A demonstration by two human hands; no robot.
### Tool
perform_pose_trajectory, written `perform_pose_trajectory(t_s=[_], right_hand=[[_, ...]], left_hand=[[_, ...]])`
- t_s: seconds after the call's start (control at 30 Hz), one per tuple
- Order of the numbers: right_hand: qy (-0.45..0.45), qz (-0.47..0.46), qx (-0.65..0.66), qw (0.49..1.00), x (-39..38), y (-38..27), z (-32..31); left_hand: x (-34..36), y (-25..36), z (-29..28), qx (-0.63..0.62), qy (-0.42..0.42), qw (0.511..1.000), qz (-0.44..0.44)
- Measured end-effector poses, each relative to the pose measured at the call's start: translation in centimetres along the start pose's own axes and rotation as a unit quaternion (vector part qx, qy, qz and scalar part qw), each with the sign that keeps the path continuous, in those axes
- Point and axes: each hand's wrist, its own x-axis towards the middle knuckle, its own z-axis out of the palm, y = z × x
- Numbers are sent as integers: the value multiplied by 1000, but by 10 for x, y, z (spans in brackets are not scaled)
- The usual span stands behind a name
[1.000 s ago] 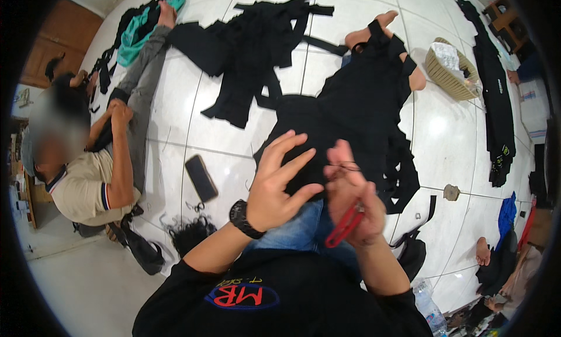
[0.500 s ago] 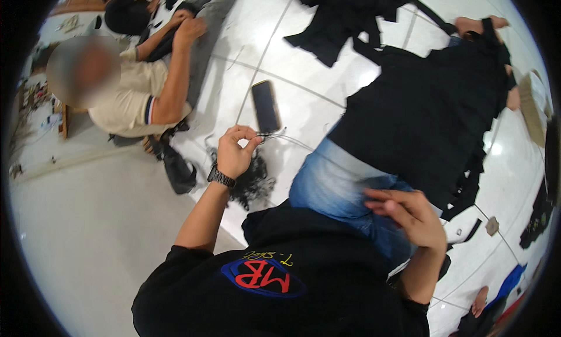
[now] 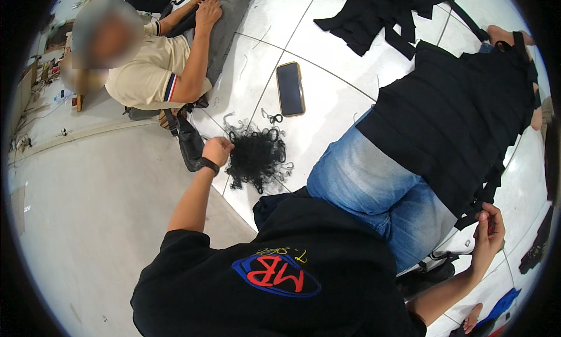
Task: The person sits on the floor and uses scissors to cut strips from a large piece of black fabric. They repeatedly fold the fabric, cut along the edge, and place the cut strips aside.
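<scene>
My left hand (image 3: 218, 151) is at the left edge of a loose heap of curly black thread scraps (image 3: 255, 156) on the floor. Its fingers are drawn together, and whatever is in them is too small to make out. Black cloth (image 3: 447, 126) with rows of strips and ragged ends lies over my legs in blue jeans (image 3: 365, 167). My right hand (image 3: 489, 232) is beside the cloth's near right corner, thumb and fingers bent close together by the dangling strip ends (image 3: 467, 219). What its fingertips pinch, if anything, does not show.
A dark-screened phone (image 3: 290, 88) lies on the white tiles beyond the thread heap. More black cloth pieces (image 3: 374, 15) are spread farther off. At the left sits a person in a beige shirt (image 3: 149, 74), with a black bag (image 3: 190, 143) close by. A bare foot (image 3: 472, 318) shows lower right.
My left hand has moved down and left from beside the phone to the thread heap. The thin threads seen in it no longer show. My right hand has swung right, from my lap to the cloth's corner.
</scene>
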Motion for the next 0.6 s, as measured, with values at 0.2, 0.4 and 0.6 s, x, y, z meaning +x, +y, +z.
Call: perform_pose_trajectory(t_s=[0.2, 0.4, 0.6], right_hand=[[36, 57, -69, 995, -14, 14, 9], [-22, 16, -75, 997, -18, 16, 46], [126, -29, -118, 985, -24, 17, 27]], left_hand=[[29, 123, -55, -282, 13, 958, 41], [34, 332, -43, -531, -108, 805, 242], [32, 383, -90, -550, -76, 749, 361]])
